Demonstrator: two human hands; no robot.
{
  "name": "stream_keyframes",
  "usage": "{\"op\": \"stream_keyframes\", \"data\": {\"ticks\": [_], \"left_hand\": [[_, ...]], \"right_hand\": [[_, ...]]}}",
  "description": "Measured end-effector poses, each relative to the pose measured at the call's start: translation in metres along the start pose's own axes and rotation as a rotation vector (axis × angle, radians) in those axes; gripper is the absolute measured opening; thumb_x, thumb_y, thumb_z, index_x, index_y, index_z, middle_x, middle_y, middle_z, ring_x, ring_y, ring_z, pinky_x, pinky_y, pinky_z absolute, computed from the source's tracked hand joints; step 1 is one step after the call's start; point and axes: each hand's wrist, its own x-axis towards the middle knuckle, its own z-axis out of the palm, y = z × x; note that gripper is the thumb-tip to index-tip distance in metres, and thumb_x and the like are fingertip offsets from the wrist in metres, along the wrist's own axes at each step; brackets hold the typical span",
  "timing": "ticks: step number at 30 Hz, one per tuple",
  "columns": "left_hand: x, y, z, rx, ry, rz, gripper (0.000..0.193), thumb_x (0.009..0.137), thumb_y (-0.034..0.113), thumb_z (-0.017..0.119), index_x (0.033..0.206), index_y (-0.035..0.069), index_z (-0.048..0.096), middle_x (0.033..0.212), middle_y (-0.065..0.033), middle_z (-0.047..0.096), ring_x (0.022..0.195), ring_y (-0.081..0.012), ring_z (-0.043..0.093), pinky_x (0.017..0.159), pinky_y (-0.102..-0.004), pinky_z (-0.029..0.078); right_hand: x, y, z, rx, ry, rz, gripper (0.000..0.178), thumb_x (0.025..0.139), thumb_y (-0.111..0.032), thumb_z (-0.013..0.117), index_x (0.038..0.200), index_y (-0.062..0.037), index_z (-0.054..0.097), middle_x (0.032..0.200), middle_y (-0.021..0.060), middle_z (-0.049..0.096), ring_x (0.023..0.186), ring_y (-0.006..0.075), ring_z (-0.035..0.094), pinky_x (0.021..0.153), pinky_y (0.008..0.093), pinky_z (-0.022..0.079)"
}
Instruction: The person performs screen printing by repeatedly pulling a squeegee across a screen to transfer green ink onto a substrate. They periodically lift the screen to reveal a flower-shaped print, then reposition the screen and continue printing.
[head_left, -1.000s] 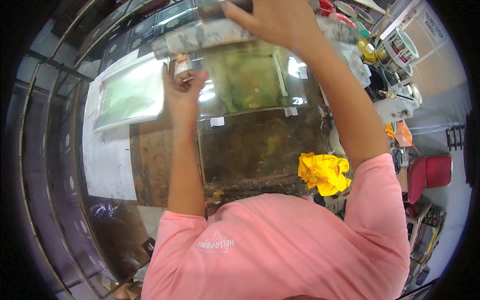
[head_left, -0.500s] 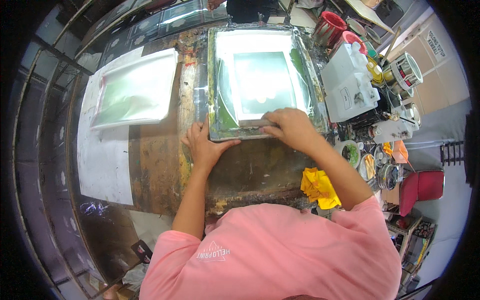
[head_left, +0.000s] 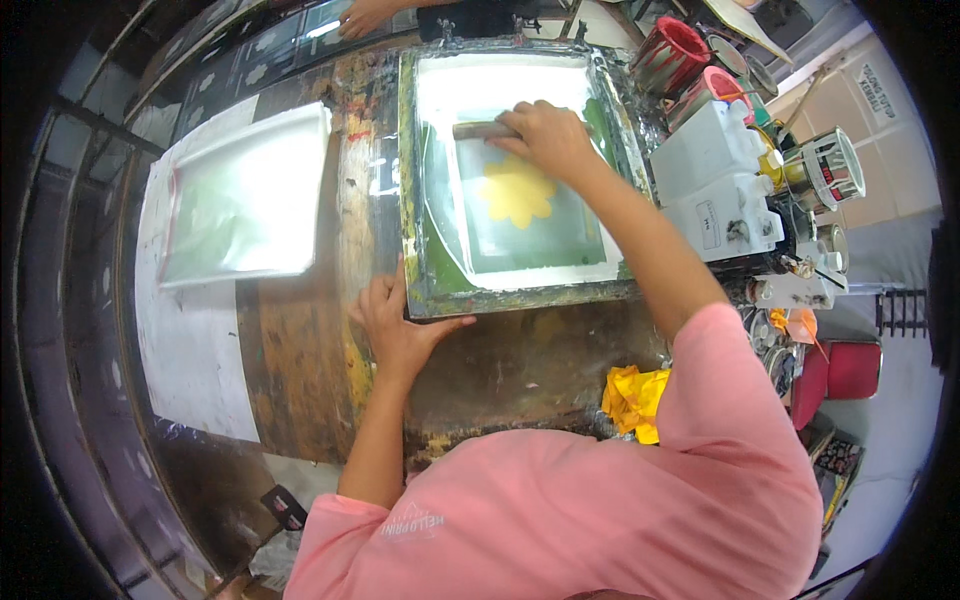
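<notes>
A screen printing frame [head_left: 412,200] lies on the worktable, its mesh edged with white ink and green coating. A pale yellow flower shape [head_left: 517,192] shows in its middle. Near the far end of the mesh, my right hand [head_left: 550,138] is closed on a squeegee [head_left: 482,130], whose left part sticks out past the fingers. My left hand [head_left: 393,325] braces the frame's near left corner with fingers spread, the index finger along the side and the thumb along the near edge.
Left of the frame, a stack of clear plastic sheets [head_left: 245,200] lies on white paper [head_left: 195,370]. Crumpled yellow cloth [head_left: 635,398] sits at the table's near right. White jugs [head_left: 712,190] and ink cans [head_left: 668,58] crowd the right side. Another person's hand [head_left: 368,15] is at the far edge.
My right hand has pushed the squeegee from the near end of the mesh to the far end. The yellow flower shape now shows. My left hand keeps to the corner.
</notes>
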Motion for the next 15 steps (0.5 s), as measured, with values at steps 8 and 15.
{"op": "stream_keyframes", "data": {"ticks": [8,15], "left_hand": [[-0.003,-0.007,0.005,-0.085,0.074,0.085,0.126,0.051,0.066,0.092,0.150,0.000,0.051,0.088,-0.0051,0.060,0.090,-0.0241,0.054,0.094,-0.0411,0.032],[-0.007,-0.009,0.006,-0.064,0.110,0.126,0.124,0.055,0.067,0.090,0.150,-0.002,0.050,0.087,-0.0080,0.062,0.084,-0.0263,0.053,0.086,-0.0405,0.037]], "right_hand": [[0.074,0.043,-0.013,0.124,-0.184,0.016,0.059,0.094,-0.069,0.055,0.107,-0.0141,0.074,0.104,0.0097,0.074,0.098,0.0342,0.071,0.082,0.0494,0.055],[0.003,0.007,-0.008,0.010,-0.032,-0.024,0.044,0.096,-0.058,0.058,0.101,-0.0168,0.072,0.090,0.0074,0.069,0.089,0.0296,0.070,0.070,0.0468,0.056]]}}
